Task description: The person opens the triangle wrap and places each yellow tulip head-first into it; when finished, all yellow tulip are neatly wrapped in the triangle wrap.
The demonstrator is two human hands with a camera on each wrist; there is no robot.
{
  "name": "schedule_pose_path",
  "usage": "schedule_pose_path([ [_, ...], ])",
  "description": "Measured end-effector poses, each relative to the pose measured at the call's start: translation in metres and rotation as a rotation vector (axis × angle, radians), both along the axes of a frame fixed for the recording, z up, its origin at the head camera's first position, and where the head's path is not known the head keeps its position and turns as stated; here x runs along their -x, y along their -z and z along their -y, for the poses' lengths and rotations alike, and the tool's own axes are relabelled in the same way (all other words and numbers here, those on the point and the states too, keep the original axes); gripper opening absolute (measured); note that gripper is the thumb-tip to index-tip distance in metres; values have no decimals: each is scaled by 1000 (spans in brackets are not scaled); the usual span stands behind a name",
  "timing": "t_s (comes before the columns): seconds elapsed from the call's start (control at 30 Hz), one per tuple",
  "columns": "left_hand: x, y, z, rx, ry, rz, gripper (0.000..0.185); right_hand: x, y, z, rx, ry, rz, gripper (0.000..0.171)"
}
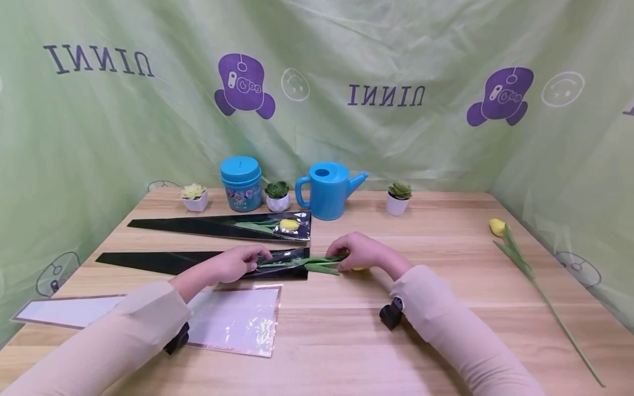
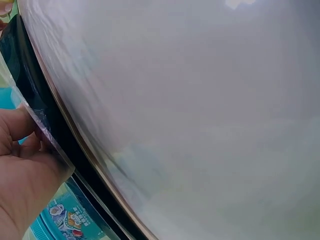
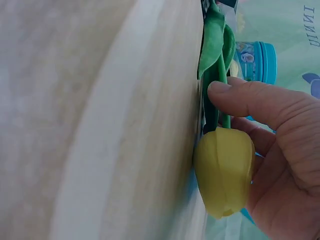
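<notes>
My right hand [image 1: 360, 252] pinches the green stem of a yellow artificial tulip [image 3: 224, 170] just below its bloom. The stem and part of the leaves lie inside the mouth of a black flower sleeve [image 1: 148, 262] with a clear front, while the bloom and a leaf stick out on the right. With thumb and fingers, my left hand [image 1: 236, 265] grips the sleeve's clear film [image 2: 56, 142] along its edge. Behind, a second black sleeve [image 1: 198, 226] holds another yellow tulip [image 1: 289, 225]. A white sleeve [image 1: 228, 319] lies flat in front, partly covered by my left forearm.
A loose yellow tulip [image 1: 525, 269] lies along the table's right side. At the back stand a blue watering can [image 1: 329, 192], a blue lidded tub [image 1: 241, 184] and small potted succulents [image 1: 398, 199]. A green printed cloth [image 1: 317, 132] hangs behind the table.
</notes>
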State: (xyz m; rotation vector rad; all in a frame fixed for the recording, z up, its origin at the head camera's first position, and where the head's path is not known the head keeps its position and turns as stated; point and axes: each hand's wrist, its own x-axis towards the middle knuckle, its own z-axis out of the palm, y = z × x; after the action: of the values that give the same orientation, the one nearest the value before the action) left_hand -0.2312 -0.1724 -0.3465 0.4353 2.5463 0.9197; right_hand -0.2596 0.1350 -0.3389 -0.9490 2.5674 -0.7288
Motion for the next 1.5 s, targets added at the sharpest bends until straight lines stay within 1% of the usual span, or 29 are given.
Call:
schedule_pose_path([
  [0.23,1,-1,1,19,9,0,37,-3,0,-5,20,41,33,21],
  [0.37,3,-1,2,35,22,-29,37,-3,0,-5,46,58,24,20],
  [0.57,3,-2,2,37,22,-47,37,-3,3,-2,103,69,2,17],
  [0.73,1,-5,-1,37,12,-56,36,-1,6,5,156,97,3,15],
  [0.93,-1,-5,-3,48,11,-61,36,1,10,15,209,130,26,15],
  [1.3,-2,-5,-7,42,34,-95,35,-1,13,35,268,198,74,15],
  [1.4,-2,-6,-9,42,39,-97,35,-2,13,40,282,203,78,15],
  [1.5,-1,-5,-10,47,30,-92,35,-3,13,44,296,214,77,13],
])
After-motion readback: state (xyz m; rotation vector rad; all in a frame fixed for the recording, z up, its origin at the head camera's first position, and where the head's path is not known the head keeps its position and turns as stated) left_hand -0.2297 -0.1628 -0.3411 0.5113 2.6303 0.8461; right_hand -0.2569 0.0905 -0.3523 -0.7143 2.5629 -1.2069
